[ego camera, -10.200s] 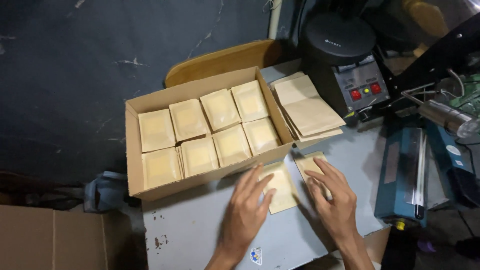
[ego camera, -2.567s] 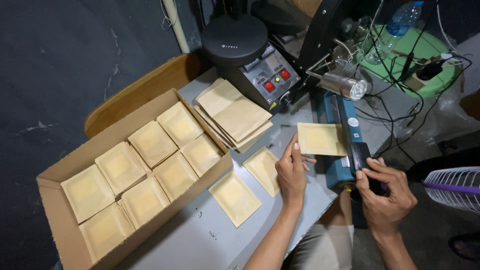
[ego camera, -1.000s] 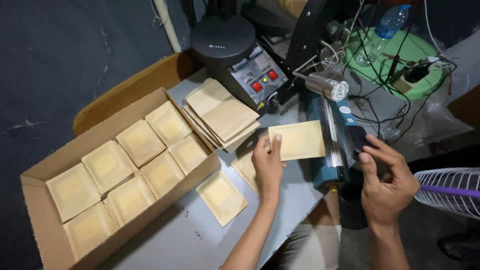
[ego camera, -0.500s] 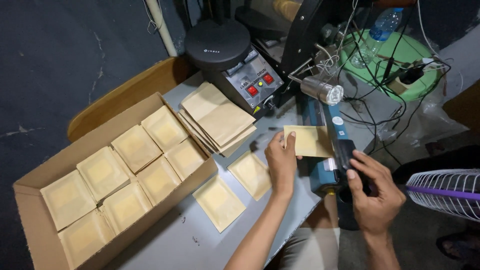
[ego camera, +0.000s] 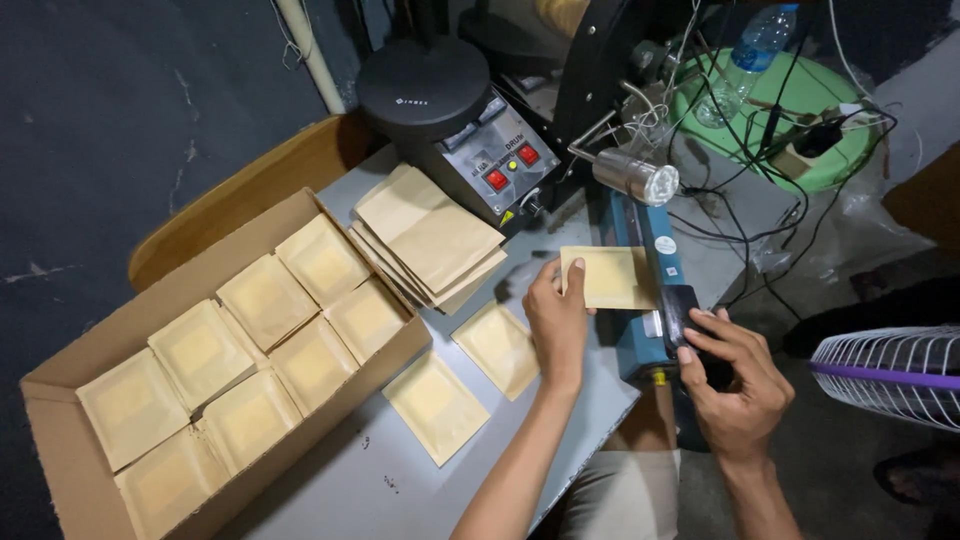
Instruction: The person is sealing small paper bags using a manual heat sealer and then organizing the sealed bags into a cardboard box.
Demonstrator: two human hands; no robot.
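Since a moment ago my right hand (ego camera: pixel 735 385) has pressed the blue sealer (ego camera: pixel 650 290) handle down, fingers wrapped round it, while my left hand (ego camera: pixel 558 315) pinches the tan pouch (ego camera: pixel 605 277), which lies right of it, long axis crosswise under the bar.

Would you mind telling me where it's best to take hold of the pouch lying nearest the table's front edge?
Probably by its near corner, coming from the front edge. The flat pouch lies diagonally on the table, padded in the middle and thin at the rim, and that corner is clear of the box and the neighbouring pouch.
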